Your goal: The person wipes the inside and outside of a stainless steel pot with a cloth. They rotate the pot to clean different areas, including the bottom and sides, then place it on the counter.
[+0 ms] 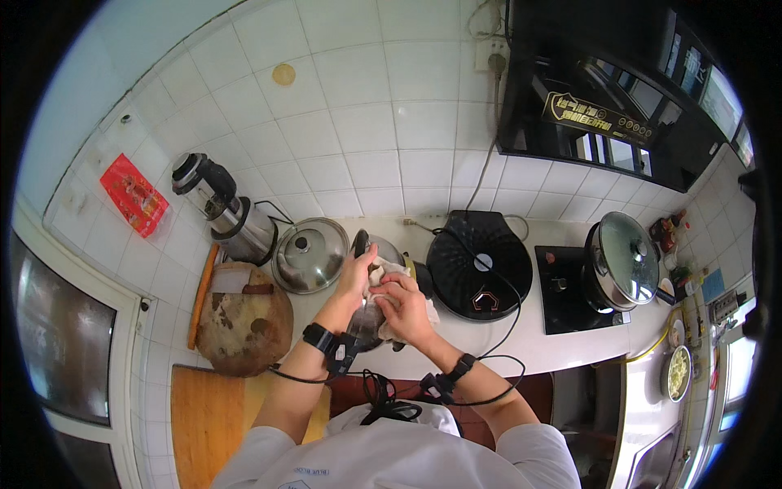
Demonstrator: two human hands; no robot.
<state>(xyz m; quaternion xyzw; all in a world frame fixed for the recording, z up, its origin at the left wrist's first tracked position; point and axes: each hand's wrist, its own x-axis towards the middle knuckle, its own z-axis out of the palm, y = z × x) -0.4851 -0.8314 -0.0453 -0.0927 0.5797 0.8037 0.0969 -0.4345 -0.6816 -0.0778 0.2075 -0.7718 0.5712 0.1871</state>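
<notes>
My left hand [356,276] is at the left side of a metal pot or appliance [365,327] with a black handle [361,242], its thumb raised beside the handle. Bunched between both hands is a pale cloth [391,330], partly draped over the metal surface. My right hand [404,305] pinches the cloth with bent fingers. Whether the left fingers close on the handle or on the cloth is hidden. Just right of the hands shows a yellow and black part [421,278] of the same or a neighbouring item.
Left are a domed steel lid [310,257], a blender [244,226] and a round wooden chopping board with a cleaver [244,330]. Right stand a black electric griddle [479,266], a lidded pan [626,260] on a black cooktop [553,305], and a bowl of pale food [677,374]. Cables cross the counter.
</notes>
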